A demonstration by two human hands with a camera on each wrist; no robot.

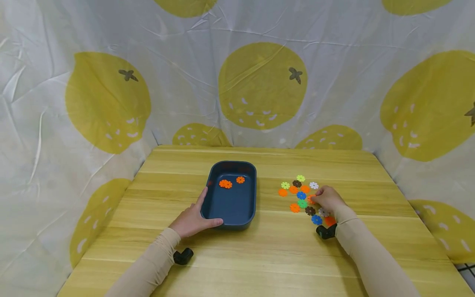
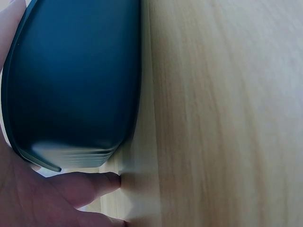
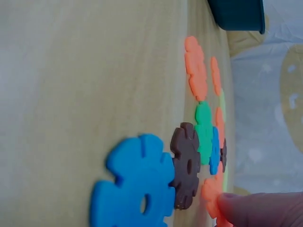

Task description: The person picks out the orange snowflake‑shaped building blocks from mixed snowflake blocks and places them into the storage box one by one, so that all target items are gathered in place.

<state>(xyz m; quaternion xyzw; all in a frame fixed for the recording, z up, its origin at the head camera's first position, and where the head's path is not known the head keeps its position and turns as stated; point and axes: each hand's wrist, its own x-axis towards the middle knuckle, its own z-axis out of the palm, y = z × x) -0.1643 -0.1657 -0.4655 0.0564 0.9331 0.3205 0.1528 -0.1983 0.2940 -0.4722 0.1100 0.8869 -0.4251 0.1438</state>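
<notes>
My left hand [image 1: 191, 222] rests on the near left corner of a dark blue tray [image 1: 237, 208], its thumb at the near rim and its index finger stretched along the side. Other fingertips [image 2: 111, 180] reach down outside the tray wall in the left wrist view. Inside the tray lie several orange flower-shaped plastic discs [image 1: 240, 180]. On the right, my right hand [image 1: 331, 200] pinches an orange disc [image 3: 212, 196] at the edge of a loose group of discs. Beside it are a blue disc [image 3: 137, 182], a brown disc [image 3: 185, 165] and a green disc [image 3: 203, 132].
More discs spread across the wooden table [image 1: 259, 260], among them a white disc [image 1: 313, 185] and a yellow-green disc [image 1: 300, 178]. A curtain [image 1: 185, 82] with yellow fruit prints hangs behind and beside the table. Black camera mounts [image 1: 183, 256] sit at both wrists.
</notes>
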